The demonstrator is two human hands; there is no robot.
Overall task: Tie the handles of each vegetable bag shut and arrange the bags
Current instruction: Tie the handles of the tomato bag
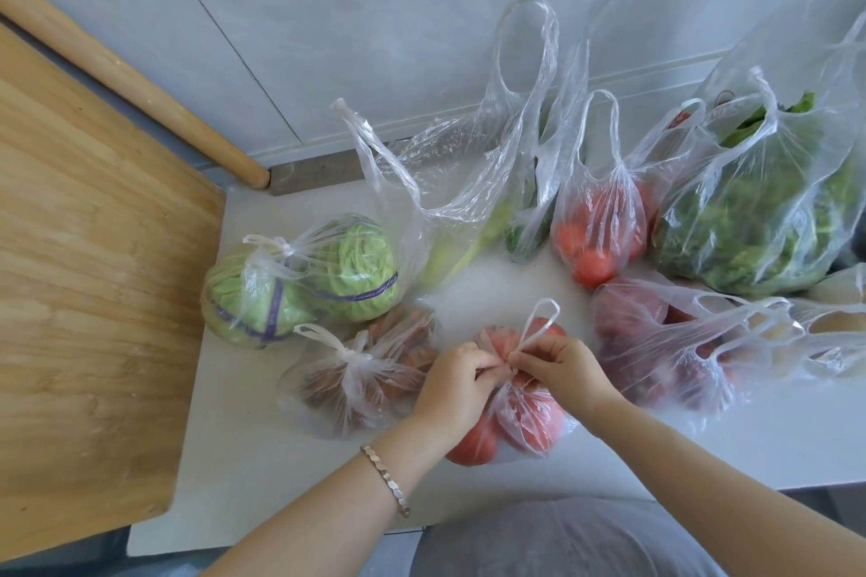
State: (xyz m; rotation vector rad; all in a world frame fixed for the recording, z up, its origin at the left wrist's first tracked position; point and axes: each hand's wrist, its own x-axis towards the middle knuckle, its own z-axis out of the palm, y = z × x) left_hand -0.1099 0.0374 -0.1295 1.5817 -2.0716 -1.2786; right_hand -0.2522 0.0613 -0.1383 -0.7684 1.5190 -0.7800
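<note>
left hand (457, 382): I see it over the near middle of the tabletop (262, 450); its fingers are curled and pinch the twisted handles of the tomato bag (529, 417).
right hand (560, 370): just beside the left hand, fingertips almost meeting it; its fingers pinch the same handles from the right side. One handle loop (539, 319) stands up above the two hands.
tomato bag: close to the near edge of the tabletop, about its middle, under both hands; red tomatoes press against the thin clear plastic.
bracelet (384, 478): a silver-coloured band on the left wrist.
brown bag (356, 384): just left of the tomato bag, with its handles knotted; I cannot tell which vegetable is inside.
dark red bag (656, 342): right of the tomato bag, lying toward the right edge, with its handles loose and spread.
cabbage bag (304, 281): behind the brown bag, knotted; it holds pale green cabbages with purple bands.
cutting board (93, 272): wooden, covering the left side of the tabletop, beside the cabbage bag.
second tomato bag (600, 230): near the far edge, with its handles upright and not tied.
leafy greens bag (759, 211): at the far right, large, open at the top.
stalk bag (450, 183): at the far middle, mostly slack, open, with a pale green stalk inside.
rolling pin (126, 80): wooden, behind the cutting board, slanting along the tiled wall.
</note>
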